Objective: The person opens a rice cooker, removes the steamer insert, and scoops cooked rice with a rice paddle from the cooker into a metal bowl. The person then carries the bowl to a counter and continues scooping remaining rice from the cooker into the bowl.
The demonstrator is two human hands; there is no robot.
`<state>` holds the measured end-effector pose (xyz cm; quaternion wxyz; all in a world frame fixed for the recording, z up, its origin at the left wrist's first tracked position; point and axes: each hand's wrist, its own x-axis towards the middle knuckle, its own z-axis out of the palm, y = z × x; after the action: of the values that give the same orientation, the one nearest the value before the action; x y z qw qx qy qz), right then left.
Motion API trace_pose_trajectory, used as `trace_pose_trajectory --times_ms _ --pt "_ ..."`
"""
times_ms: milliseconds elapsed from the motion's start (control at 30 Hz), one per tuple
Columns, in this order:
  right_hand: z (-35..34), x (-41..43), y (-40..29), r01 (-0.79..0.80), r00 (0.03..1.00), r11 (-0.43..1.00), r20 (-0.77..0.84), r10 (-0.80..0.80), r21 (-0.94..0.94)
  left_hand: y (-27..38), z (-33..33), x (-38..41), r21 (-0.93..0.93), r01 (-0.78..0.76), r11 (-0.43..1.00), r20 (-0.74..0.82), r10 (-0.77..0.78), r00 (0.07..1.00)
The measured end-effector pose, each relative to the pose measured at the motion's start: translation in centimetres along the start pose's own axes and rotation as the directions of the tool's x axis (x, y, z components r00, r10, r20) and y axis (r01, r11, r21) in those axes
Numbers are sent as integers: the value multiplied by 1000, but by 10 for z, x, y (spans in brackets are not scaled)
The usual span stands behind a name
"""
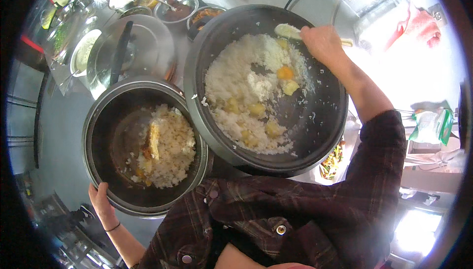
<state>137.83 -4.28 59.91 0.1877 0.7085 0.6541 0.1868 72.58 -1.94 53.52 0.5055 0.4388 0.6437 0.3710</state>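
Note:
My right hand (322, 44) grips a pale rice paddle (288, 31) over the upper right of a large dark cooking pot (314, 121). White rice (236, 69) with several yellow chunks, perhaps potato, and an orange piece (285, 72) lies in that pot. At the lower left, my left hand (101, 200) holds the rim of a smaller dark inner pot (122, 121), which leans against the large one. Inside it, rice (173, 151) is heaped towards the right, with a browned yellow piece (152, 139) on it that I cannot name.
Behind the smaller pot lies a round lid (147, 47) with a black handle. Metal bowls of food (176, 8) and a white bowl (85, 53) stand farther back. At the right are a tray of cut vegetables (332, 162), a pink cloth (421, 29) and a green-edged bag (432, 123).

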Motion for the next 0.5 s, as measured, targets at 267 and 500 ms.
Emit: trace_pose_trajectory --times_ms 267,500 --pt "46 8 -4 178 957 983 224 -182 41 -5 2 0 -26 -6 1000 -37 5 999" --pt "-6 -29 -38 226 940 973 249 -232 53 -3 9 -9 -32 -38 999 -96 35 995"
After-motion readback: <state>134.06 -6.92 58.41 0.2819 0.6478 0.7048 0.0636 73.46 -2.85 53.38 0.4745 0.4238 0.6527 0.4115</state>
